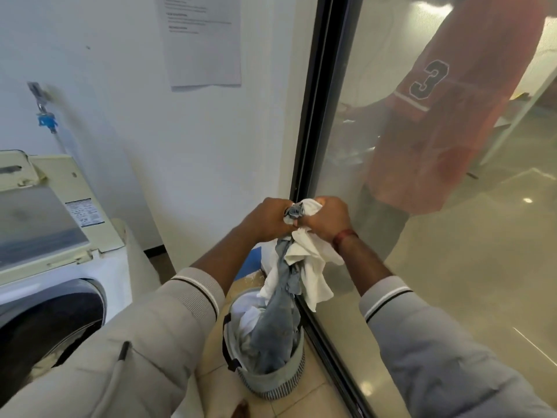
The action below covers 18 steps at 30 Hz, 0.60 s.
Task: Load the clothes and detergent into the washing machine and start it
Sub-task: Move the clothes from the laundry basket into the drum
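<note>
My left hand (pixel 266 220) and my right hand (pixel 324 223) are side by side in the middle of the view, both clenched on a bunch of clothes. A grey garment (pixel 278 324) and a white garment (pixel 313 273) hang from my fists down into a round grey laundry basket (pixel 271 384) on the floor. More white cloth lies inside the basket. The front-loading washing machine (pixel 60 267) stands at the left with its round door opening (pixel 51 324) dark and some pale cloth visible low inside.
A glass partition with a black frame (pixel 313 116) runs down the right of the basket; a person in an orange shirt stands behind it. A paper notice (pixel 202 40) hangs on the white wall. A water tap (pixel 45 116) is above the machine.
</note>
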### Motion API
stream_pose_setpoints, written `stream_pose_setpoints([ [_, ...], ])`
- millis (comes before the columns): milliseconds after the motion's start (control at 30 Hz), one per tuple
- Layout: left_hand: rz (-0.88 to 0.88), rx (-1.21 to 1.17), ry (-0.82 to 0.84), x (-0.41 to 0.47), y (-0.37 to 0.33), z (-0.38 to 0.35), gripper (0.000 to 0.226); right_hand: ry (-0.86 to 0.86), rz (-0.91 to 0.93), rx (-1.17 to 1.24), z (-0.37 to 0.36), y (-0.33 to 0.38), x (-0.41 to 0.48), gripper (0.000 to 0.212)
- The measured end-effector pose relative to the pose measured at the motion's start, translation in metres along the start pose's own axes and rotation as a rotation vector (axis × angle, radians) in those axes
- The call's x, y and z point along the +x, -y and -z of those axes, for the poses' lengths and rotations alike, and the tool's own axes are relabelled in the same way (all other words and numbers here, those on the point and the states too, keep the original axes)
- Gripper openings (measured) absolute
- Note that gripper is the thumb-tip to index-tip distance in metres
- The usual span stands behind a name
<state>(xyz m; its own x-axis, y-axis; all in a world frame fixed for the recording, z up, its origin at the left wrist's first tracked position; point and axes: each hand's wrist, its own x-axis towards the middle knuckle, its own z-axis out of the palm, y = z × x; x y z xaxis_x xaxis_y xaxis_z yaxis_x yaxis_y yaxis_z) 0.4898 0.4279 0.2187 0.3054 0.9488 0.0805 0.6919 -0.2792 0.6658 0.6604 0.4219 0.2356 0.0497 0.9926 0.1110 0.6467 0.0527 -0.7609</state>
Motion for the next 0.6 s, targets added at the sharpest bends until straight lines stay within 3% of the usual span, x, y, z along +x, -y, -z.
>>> stream_pose_setpoints([
  [100, 0.043, -0.025, -0.012, -0.01, 0.003, -0.005, 0.046, -0.024, 0.002, 0.032, -0.006, -0.003, -0.009, 0.03],
  [333, 0.052, -0.01, -0.024, -0.016, -0.003, 0.014, 0.052, -0.036, 0.016, 0.073, -0.001, 0.02, -0.014, 0.03],
  [500, -0.02, 0.036, -0.081, -0.011, -0.024, 0.054, 0.03, -0.071, 0.082, 0.076, 0.026, 0.062, -0.01, 0.026],
  [600, -0.083, 0.096, -0.129, -0.016, -0.058, 0.096, 0.047, -0.1, 0.145, 0.115, 0.052, 0.099, -0.011, 0.029],
])
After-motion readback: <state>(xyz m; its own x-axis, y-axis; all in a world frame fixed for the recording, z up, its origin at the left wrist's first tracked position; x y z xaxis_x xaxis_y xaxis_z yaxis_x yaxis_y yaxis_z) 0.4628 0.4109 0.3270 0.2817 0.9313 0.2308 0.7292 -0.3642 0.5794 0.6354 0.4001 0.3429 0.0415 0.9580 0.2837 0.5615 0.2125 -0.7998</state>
